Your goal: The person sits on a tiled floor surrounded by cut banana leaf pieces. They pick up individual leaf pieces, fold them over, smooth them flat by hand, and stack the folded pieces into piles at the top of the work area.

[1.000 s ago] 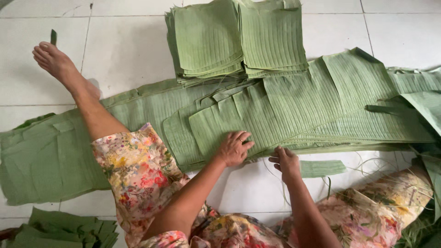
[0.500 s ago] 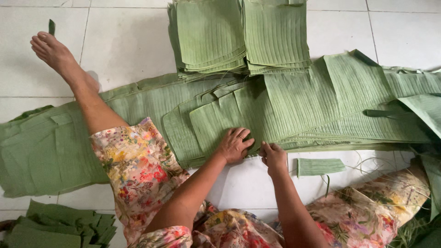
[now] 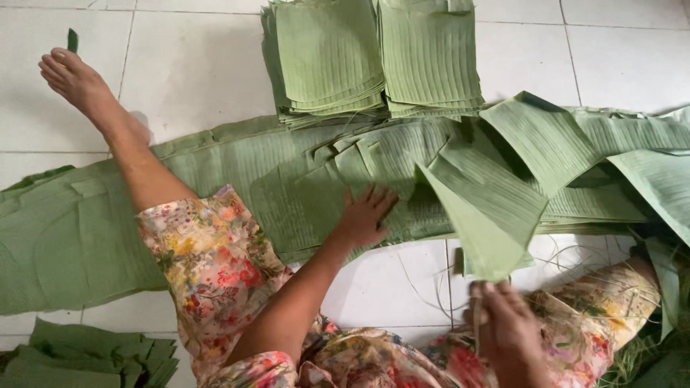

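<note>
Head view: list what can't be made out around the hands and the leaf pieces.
- Right hand: motion-blurred and cut off by the bottom edge; its grip on the lifted leaf piece is unclear.
- Left hand: its palm is hidden, pressed flat on the leaf strip.
- Stacked squares: cropped by the top edge.

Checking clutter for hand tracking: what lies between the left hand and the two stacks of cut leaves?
Head view: only the long spread banana leaves lie between the left hand and the two stacks of cut leaves, with loose overlapping leaf pieces on top.
</note>
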